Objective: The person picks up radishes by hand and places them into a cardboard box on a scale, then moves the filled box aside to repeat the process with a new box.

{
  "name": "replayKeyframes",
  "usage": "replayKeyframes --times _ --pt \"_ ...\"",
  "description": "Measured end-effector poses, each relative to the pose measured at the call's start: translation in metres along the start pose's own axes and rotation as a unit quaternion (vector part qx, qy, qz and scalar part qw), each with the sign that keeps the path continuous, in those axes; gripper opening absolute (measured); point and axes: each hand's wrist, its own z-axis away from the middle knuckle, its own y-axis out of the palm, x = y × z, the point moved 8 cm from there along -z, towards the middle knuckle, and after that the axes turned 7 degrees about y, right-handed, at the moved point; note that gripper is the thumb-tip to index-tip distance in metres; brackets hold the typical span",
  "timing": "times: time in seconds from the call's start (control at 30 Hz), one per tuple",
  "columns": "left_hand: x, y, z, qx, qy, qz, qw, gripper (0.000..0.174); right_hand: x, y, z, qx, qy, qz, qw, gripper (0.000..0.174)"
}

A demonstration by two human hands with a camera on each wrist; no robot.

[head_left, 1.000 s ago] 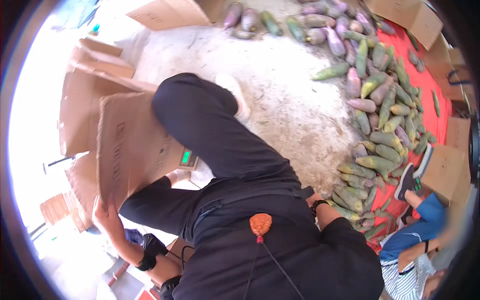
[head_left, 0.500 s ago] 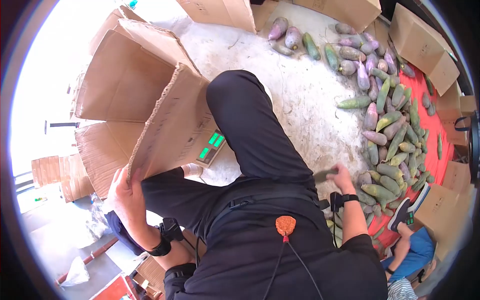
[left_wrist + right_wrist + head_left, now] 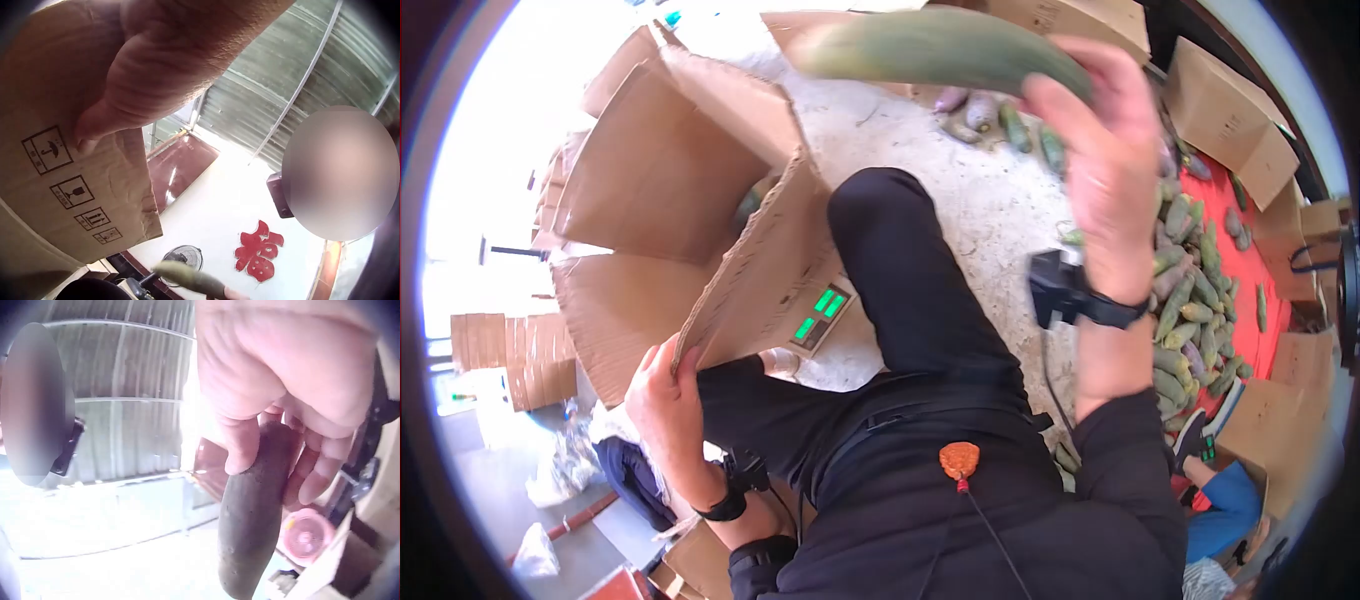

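Observation:
My right hand [image 3: 1105, 150] grips one end of a long green radish-like vegetable [image 3: 940, 48], raised high at the top of the head view. In the right wrist view, thumb and fingers of the hand [image 3: 281, 369] pinch the top of the vegetable [image 3: 253, 506]. My left hand [image 3: 668, 410] holds the near flap edge of an upright open cardboard box [image 3: 640, 170]; the left wrist view shows the thumb [image 3: 94, 125] against the printed flap [image 3: 81, 181]. Part of a dark green vegetable [image 3: 750, 205] shows inside the box.
A scale display [image 3: 820, 312] glows green beside the box, near my knee. Many green and purple vegetables [image 3: 1190, 310] lie piled at the right, partly on a red sheet [image 3: 1250, 270]. Another person's leg [image 3: 1225, 500] is at lower right. More cartons [image 3: 1225, 110] stand around.
My right hand has risen from beside the pile, bringing a vegetable up and forward. The left hand has stayed on the flap, while the view has shifted so more of the box interior shows.

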Motion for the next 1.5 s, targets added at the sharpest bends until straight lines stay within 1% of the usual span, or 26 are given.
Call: replayKeyframes --times 0.03,0.07,0.17,0.2,0.23,0.3,0.33,0.37,0.43,0.47,0.53,0.57,0.63,0.7,0.83,0.97,1.03,1.13,1.17,1.2,1.27,1.3,1.37,1.43,1.47,1.5 --pt "0.001 0.001 0.001 -0.008 0.004 0.012 1.000 0.017 0.003 0.030 -0.008 0.054 -0.025 -0.066 0.996 0.026" --pt "0.003 0.002 0.003 -0.003 0.001 0.004 1.000 0.017 0.005 0.058 -0.010 0.076 -0.018 -0.080 0.994 0.023" --pt "0.004 0.004 0.003 -0.001 0.001 0.011 1.000 0.017 0.007 0.123 0.000 0.077 -0.139 0.103 0.982 0.027" --pt "0.008 0.006 0.003 0.008 -0.007 0.008 1.000 0.016 -0.006 0.146 0.006 0.097 -0.168 0.119 0.974 0.027" --pt "0.011 0.007 0.004 0.017 -0.015 0.003 1.000 0.016 -0.014 0.164 0.015 0.139 -0.170 0.177 0.959 0.028" --pt "0.013 0.009 0.005 0.009 -0.004 0.007 1.000 0.015 -0.036 0.187 0.033 0.204 -0.126 0.248 0.939 0.028" --pt "0.014 0.010 0.005 -0.002 -0.004 0.007 1.000 0.015 -0.044 0.197 0.043 0.217 -0.166 0.347 0.897 0.025" --pt "0.012 0.009 0.005 0.002 0.005 0.010 1.000 0.015 -0.049 0.201 0.051 0.207 -0.198 0.386 0.877 0.021" --pt "0.014 0.011 0.004 0.025 -0.018 0.031 0.999 0.014 -0.051 0.197 0.052 0.207 -0.184 0.369 0.887 0.014" --pt "0.011 0.009 0.004 0.006 0.004 0.048 0.999 0.012 -0.053 0.191 0.052 0.203 -0.181 0.373 0.887 0.014" --pt "0.010 0.009 0.003 0.000 0.012 0.045 0.999 0.011 -0.034 0.166 0.053 0.135 -0.244 0.231 0.932 0.011" --pt "0.009 0.008 0.004 -0.007 0.013 0.041 0.999 0.011 -0.034 0.159 0.053 0.135 -0.244 0.232 0.932 0.011" --pt "0.006 0.008 0.004 -0.008 0.013 0.043 0.999 0.010 -0.024 0.117 0.050 0.031 -0.248 0.155 0.956 0.013" --pt "0.007 0.008 0.004 -0.010 0.008 0.042 0.999 0.010 -0.041 0.081 0.047 0.021 -0.199 0.197 0.960 0.018" --pt "0.012 0.010 0.003 -0.010 0.007 0.037 0.999 0.010 -0.136 -0.016 0.054 0.003 -0.036 0.363 0.931 0.017" --pt "0.003 0.007 0.001 -0.014 0.010 0.024 1.000 0.010 -0.253 -0.130 0.101 0.014 0.199 0.479 0.855 0.020" --pt "0.004 0.007 0.000 -0.013 0.000 0.034 0.999 0.010 -0.289 -0.180 0.129 0.005 0.239 0.515 0.823 0.023" --pt "0.007 0.009 -0.001 -0.014 -0.002 0.043 0.999 0.010 -0.339 -0.251 0.168 0.000 0.354 0.581 0.733 0.029" --pt "0.010 0.009 -0.001 -0.013 0.007 0.040 0.999 0.010 -0.349 -0.269 0.178 0.006 0.400 0.595 0.697 0.032" --pt "0.013 0.012 -0.001 -0.016 0.014 0.060 0.998 0.009 -0.351 -0.276 0.180 0.011 0.402 0.594 0.697 0.032" --pt "0.018 0.014 -0.001 -0.012 -0.006 0.069 0.998 0.009 -0.356 -0.297 0.188 -0.014 0.467 0.614 0.637 0.035" --pt "0.022 0.015 -0.001 -0.010 -0.023 0.079 0.997 0.008 -0.360 -0.303 0.185 -0.008 0.469 0.612 0.636 0.035" --pt "0.023 0.013 -0.003 0.002 -0.025 0.073 0.997 0.007 -0.376 -0.316 0.187 0.003 0.527 0.599 0.603 0.036" --pt "0.022 0.017 -0.009 0.048 -0.084 0.089 0.991 0.016 -0.391 -0.326 0.185 0.001 0.535 0.606 0.589 0.037" --pt "0.006 0.009 -0.014 0.025 -0.095 0.019 0.995 0.011 -0.398 -0.332 0.185 -0.004 0.541 0.613 0.576 0.038" --pt "0.007 0.012 -0.016 0.027 -0.099 0.015 0.995 0.011 -0.404 -0.336 0.182 0.002 0.543 0.612 0.576 0.038"
